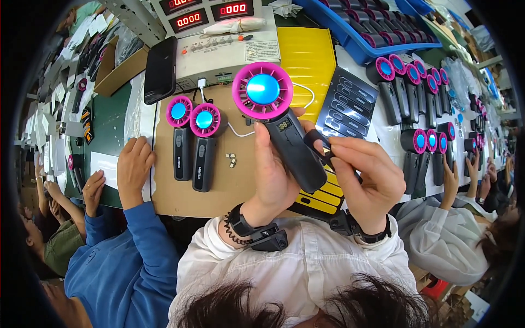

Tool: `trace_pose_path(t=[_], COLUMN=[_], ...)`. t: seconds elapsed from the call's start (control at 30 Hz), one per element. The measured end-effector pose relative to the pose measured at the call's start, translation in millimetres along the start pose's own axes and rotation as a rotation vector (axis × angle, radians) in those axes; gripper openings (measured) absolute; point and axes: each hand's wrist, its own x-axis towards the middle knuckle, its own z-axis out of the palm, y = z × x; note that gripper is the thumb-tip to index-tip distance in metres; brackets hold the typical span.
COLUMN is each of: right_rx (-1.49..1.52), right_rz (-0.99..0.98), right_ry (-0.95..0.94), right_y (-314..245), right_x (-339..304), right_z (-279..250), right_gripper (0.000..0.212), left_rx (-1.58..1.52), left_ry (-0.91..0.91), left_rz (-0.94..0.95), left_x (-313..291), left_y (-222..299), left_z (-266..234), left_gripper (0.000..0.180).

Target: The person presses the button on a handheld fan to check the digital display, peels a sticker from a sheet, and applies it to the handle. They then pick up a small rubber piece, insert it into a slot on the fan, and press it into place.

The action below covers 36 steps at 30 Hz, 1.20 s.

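Note:
My left hand (273,177) is wrapped round the dark grey handle of a handheld fan (295,153). The fan has a pink grille and a blue centre disc, and it tilts with its head up and to the left. Beside the handle, my right hand (372,172) pinches a small dark glossy piece (319,143) between thumb and fingers; I cannot tell whether it touches the fan. Left of my hands lie two similar fans, one (181,142) next to the other (203,147). A white cable plug (202,83) stands just behind them.
Behind is a white test box (227,57) with red displays; a black phone (160,71) leans there. A black sheet of oval labels (347,104) rests by a yellow tray (306,65). Finished-looking fans (413,93) stand right, below a blue crate (377,49). Co-workers sit both sides, one blue-sleeved (143,221).

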Motion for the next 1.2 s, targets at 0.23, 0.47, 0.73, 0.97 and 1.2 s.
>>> trace_pose_path(t=[0.23,0.47,0.73,0.97,1.2], right_rx=[0.337,0.548,0.559,0.231,-0.132], right_rz=[0.301,0.550,0.513,0.371,0.014], right_ry=[0.037,-0.037,-0.144,-0.241,-0.140], right_y=[11.3,12.6,8.2,11.7,12.8], right_x=[-7.3,-8.9,-9.2,-11.9,-11.4], right_z=[1.4,-3.1,-6.9,-11.4,-8.0], right_gripper=[0.018,0.022,0.026,0.032,0.031], left_rx=[0.245,0.254,0.295,0.293,0.271], left_ry=[0.051,0.128,0.138,0.173,0.198], left_rz=[0.040,-0.058,-0.070,-0.088,-0.109], left_x=[-5.1,-4.1,-3.3,-4.4,-3.8], left_y=[0.2,3.9,2.7,1.6,2.9], left_z=[1.9,2.8,1.5,1.1,3.8], left_gripper=[0.043,0.052,0.051,0.050,0.048])
